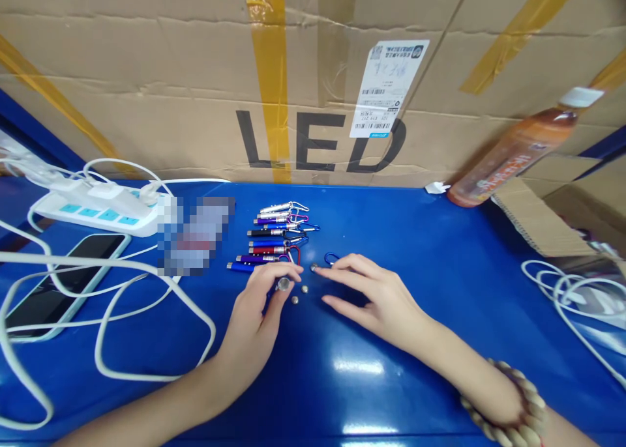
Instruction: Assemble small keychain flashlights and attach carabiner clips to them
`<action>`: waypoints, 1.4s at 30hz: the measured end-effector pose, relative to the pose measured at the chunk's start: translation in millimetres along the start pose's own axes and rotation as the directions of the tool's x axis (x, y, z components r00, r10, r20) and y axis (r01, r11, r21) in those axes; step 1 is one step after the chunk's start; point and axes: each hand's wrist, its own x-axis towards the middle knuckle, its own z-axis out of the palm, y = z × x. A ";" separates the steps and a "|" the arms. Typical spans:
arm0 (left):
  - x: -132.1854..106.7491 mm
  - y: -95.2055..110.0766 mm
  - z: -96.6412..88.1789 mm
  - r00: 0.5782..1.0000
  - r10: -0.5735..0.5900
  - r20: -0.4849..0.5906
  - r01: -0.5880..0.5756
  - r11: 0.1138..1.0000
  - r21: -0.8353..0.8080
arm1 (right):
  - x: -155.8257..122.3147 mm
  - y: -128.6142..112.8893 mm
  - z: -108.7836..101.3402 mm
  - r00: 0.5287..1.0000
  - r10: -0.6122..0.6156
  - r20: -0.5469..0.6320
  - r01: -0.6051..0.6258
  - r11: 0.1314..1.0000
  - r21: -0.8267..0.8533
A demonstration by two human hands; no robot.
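Note:
My left hand (259,303) is closed around a small keychain flashlight tube (283,284), its round metallic end facing me. My right hand (374,287) has its fingers apart. Its index fingertip is at a small silvery piece (314,268) on the table; whether they touch I cannot tell. Two small button cells, a nearer one (295,300) and a farther one (304,289), lie between my hands. Just behind the right fingers shows a blue carabiner clip (331,259), partly hidden. Beyond the left hand, several keychain flashlights (267,233) in various colours lie in a column, clips to the right.
A large cardboard box (195,108) marked LED stands behind the blue table (391,395). On the left are a power strip (105,212), a phone (73,271), a blurred-out item (198,236) and looping white cables (105,375). A drink bottle (508,154) leans at the right.

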 end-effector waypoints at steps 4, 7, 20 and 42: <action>1.1 1.5 -3.0 1.000 0.012 0.019 -0.012 1.000 -0.027 | 3.0 1.5 11.0 0.983 -0.010 0.185 0.030 0.994 -0.106; -0.2 4.3 -2.9 0.998 -0.010 0.062 0.013 0.999 -0.042 | 3.8 -1.2 15.8 0.980 -0.007 0.198 0.036 0.989 -0.145; -6.7 9.4 -2.4 0.978 -0.111 0.179 0.134 0.983 -0.127 | -2.6 6.6 18.9 0.985 0.144 0.097 -0.150 0.987 0.060; -11.5 6.8 7.1 0.954 -0.050 0.295 0.058 0.998 -0.021 | -1.3 -15.4 9.5 0.962 0.167 -0.216 -0.061 0.903 0.426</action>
